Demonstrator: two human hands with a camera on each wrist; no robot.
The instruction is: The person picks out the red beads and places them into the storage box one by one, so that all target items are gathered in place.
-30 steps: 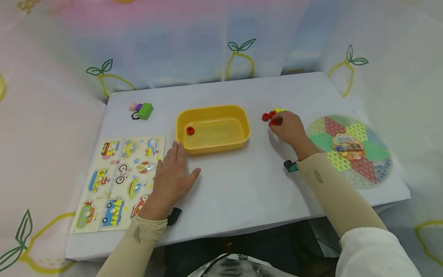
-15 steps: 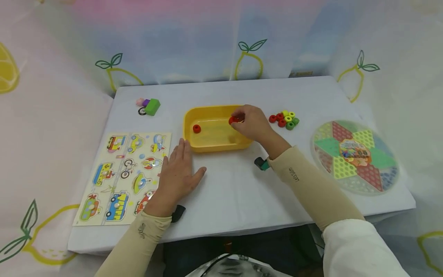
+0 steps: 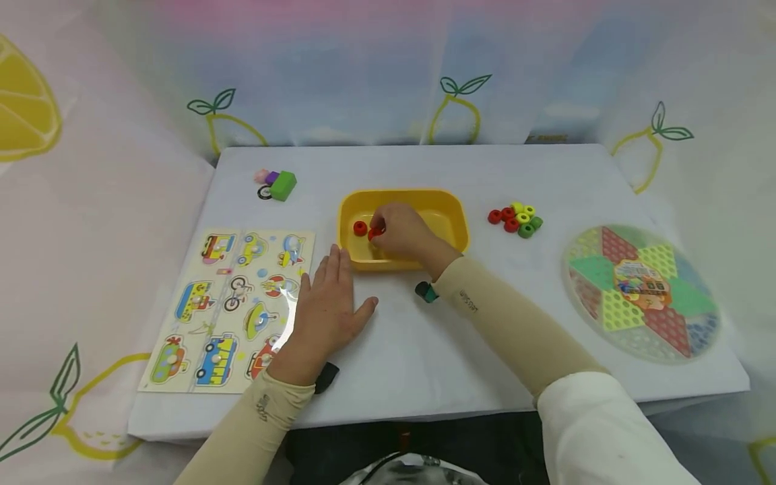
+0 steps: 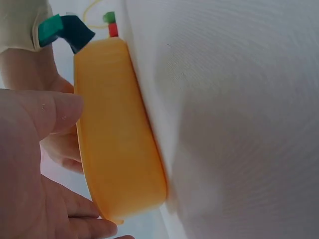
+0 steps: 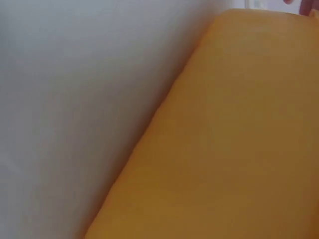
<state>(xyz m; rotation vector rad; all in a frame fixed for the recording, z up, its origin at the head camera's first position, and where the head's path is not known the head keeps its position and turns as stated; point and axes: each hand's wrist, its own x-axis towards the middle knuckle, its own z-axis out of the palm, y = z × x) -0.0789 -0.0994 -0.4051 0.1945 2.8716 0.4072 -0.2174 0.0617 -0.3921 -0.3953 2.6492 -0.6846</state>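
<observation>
In the head view my right hand [image 3: 403, 232] reaches into the yellow tray [image 3: 451, 252], pinching a red bead [image 3: 375, 233] low inside it. Just left of that, another red bead [image 3: 360, 228] lies on the tray's floor. My left hand [image 3: 327, 306] lies with straight fingers, its fingertips right at the tray's front left corner. The left wrist view shows the tray's outer side wall [image 4: 114, 124] with the left fingers [image 4: 84, 226] by its rim. Only the tray wall [image 5: 239, 134] fills most of the right wrist view; the right hand's grip is hidden there.
Right of the tray sits a cluster of red, yellow and green beads [image 3: 520, 219]. A round patterned game board [image 3: 642, 289] lies farther right. A vehicle puzzle board [image 3: 224, 310] is at the left, partly under the left hand. Small blocks [image 3: 283, 186] stand at the back left.
My right hand has carried a red bead from the cluster on the right leftward into the tray, beside the other red bead. The left hand stays at the tray's corner.
</observation>
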